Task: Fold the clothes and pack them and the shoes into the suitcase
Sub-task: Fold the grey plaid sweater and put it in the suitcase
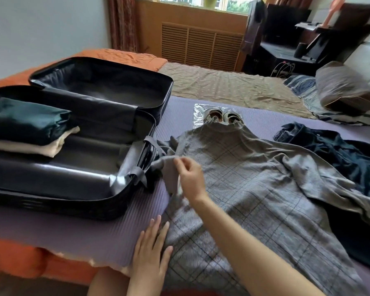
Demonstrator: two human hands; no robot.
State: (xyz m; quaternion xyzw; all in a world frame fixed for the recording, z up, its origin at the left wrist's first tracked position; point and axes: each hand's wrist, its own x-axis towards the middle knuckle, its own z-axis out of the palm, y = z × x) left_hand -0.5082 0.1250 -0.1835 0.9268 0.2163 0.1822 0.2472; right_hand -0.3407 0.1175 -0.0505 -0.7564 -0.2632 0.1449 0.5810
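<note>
A: Position of the grey checked top point(254, 189)?
B: Spread open on the purple mat point(73, 231), collar end toward the shoes point(222, 117), just right of the open suitcase point(73, 206)

A: State of the left hand point(152, 248)?
B: Flat, fingers straight and close together, resting at the near left edge of the top, partly on the mat

A: And of the right hand point(190, 178)?
B: Raised over the left sleeve point(167, 165), thumb and forefinger pinching a fold of its cloth beside the suitcase corner

A: Contents of the suitcase?
B: Folded dark green garment point(26, 122) stacked on a folded cream garment point(30, 148), both at the left end of the near half

A: Elsewhere on the mat?
B: Shoes side by side on a clear plastic bag point(199, 114), partly covered by the collar; crumpled dark garment point(340, 150) at the right, touching the top's other sleeve
</note>
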